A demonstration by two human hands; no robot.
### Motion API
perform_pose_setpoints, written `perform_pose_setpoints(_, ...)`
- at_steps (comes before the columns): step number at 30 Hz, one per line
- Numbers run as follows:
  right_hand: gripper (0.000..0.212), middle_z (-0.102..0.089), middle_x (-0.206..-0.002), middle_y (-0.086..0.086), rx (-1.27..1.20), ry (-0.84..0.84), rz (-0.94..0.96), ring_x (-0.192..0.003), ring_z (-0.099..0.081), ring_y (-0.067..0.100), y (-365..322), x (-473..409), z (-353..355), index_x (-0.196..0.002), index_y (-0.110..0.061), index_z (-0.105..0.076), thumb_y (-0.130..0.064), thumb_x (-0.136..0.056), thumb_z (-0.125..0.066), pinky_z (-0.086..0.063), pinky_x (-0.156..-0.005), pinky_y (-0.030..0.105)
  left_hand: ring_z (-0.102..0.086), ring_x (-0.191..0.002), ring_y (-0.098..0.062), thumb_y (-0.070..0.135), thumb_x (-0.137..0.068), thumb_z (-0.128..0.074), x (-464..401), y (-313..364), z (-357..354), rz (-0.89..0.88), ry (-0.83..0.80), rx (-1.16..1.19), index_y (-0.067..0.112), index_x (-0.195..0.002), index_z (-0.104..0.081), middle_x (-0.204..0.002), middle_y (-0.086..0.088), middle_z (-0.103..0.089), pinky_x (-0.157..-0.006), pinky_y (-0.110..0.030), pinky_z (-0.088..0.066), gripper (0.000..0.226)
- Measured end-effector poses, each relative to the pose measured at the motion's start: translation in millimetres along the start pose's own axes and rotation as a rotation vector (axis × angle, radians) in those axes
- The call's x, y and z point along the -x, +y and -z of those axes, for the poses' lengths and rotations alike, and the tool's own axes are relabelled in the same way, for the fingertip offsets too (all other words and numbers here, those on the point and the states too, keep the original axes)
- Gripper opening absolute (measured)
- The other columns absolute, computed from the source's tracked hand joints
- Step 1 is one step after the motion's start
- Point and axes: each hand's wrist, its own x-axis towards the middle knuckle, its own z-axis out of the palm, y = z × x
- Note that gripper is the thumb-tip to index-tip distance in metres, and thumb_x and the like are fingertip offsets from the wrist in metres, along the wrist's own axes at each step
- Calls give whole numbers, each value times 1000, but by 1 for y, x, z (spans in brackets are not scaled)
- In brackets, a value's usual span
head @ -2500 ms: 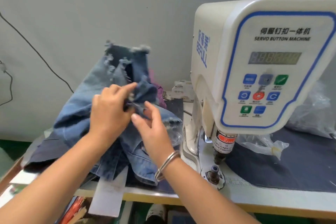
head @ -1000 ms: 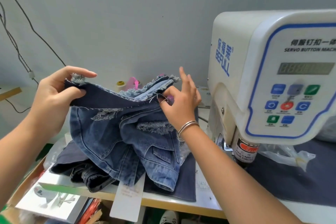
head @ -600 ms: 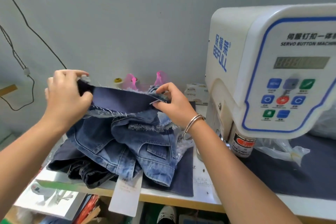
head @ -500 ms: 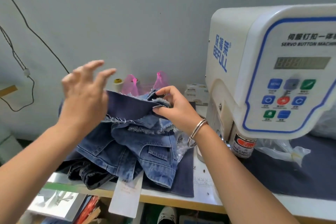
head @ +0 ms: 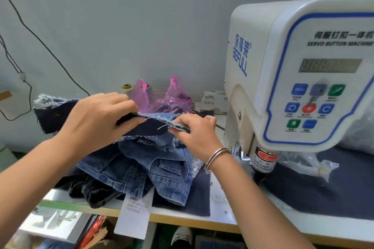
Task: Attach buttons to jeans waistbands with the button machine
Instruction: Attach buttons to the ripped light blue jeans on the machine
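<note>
The dark navy denim waistband with a frayed pale edge [head: 60, 113] stretches flat between both hands, held up above a heap of mid-blue washed denim jeans [head: 153, 168] piled on the white counter [head: 303, 222]. Loose white threads stick out along its near edge, and its left end shows a ragged, fluffy fringe. The left hand [head: 97, 121] lies over the middle of the band, its fingers [head: 121, 105] curled down on top and the thumb tucked beneath, so the cloth is gripped between them. The right hand [head: 194, 129], a silver bangle [head: 216, 157] on its wrist, pinches the band's right end, fingertips [head: 182, 122] pressed together on the frayed hem. Just right of that hand stands the white servo button machine with a blue-outlined control panel [head: 303, 79], its punch head above dark navy cloth [head: 323, 188] spread on the counter. A pink plastic bag [head: 170, 99] sits behind the jeans against the grey wall, and a white paper tag [head: 133, 214] hangs off the counter's front edge.
</note>
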Motion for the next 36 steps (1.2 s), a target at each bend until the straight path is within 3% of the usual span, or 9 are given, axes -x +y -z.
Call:
perform_pose_setpoints(4,5,-61,-77,-20,-357,-21,-12,-87,-55,7,-1,4,5,-84,-27,-68,-23,-87,-69,-31,-95,34,-62,-65,-16,46,-87,-52,3,0,3,78,13,113,19,-89,-76,-75,12,-65,-57,-25,-46,35)
perform_pose_setpoints(8,26,-57,-65,-20,-897,-183,11,-62,-51,-5,-6,25,16,-77,-19,-60,5,-86,-64,-43,-66,9,-56,-64,-1,45,-81,-71,4,0,7,267,-115,593,33,-78,-70,-68,17,-60,-61,-7,-39,13)
perform_pose_setpoints(12,15,-63,-80,-6,-1191,-168,-119,-78,-59,7,-8,54,9,-80,-25,-69,-11,-81,-65,-49,-76,20,-58,-64,-12,39,-67,-71,2,10,6,394,-265,925,29,-70,-70,-69,6,-64,-61,-16,-41,10)
perform_pose_setpoints(16,23,-68,-86,1,-1095,-28,-230,-86,-62,14,-9,61,9,-88,-15,-68,-37,-89,-60,-51,-82,29,-59,-63,-10,51,-76,-74,-7,20,5,333,-321,881,32,-77,-68,-72,4,-66,-60,-19,-45,20)
perform_pose_setpoints(20,27,-60,-68,-6,-1033,121,-175,-71,-57,13,-16,53,19,-72,-19,-60,-18,-97,-50,-50,-69,28,-63,-72,-14,66,-76,-48,-9,5,12,270,-403,669,37,-93,-63,-78,7,-68,-76,-33,-48,37)
perform_pose_setpoints(24,21,-54,-67,-21,-897,61,-43,-66,-48,-4,-13,57,26,-81,-20,-58,-10,-98,-51,-40,-65,11,-52,-73,-14,83,-63,-52,3,-27,22,374,-506,620,14,-86,-58,-77,0,-61,-87,-52,-46,73)
perform_pose_setpoints(27,21,-53,-71,-25,-534,-59,-13,-73,-48,-8,-9,61,21,-86,-33,-54,-15,-97,-53,-36,-80,21,-54,-65,-12,64,-69,-52,11,-33,18,338,-487,510,21,-84,-56,-72,10,-63,-73,-50,-47,45)
perform_pose_setpoints(30,18,-48,-76,-24,-117,-141,-11,-81,-42,-16,-9,58,14,-82,-39,-46,-32,-98,-49,-22,-89,32,-59,-76,-5,42,-79,-65,11,-30,15,236,-461,438,38,-91,-54,-82,16,-63,-65,-29,-45,17)
perform_pose_setpoints(36,19,-46,-64,-14,-49,-192,-40,-78,-38,-10,-6,45,17,-76,-39,-50,-39,-90,-62,-18,-82,32,-43,-109,8,23,-80,-71,14,-22,12,126,-441,270,56,-117,-44,-112,32,-48,-91,-28,-32,56)
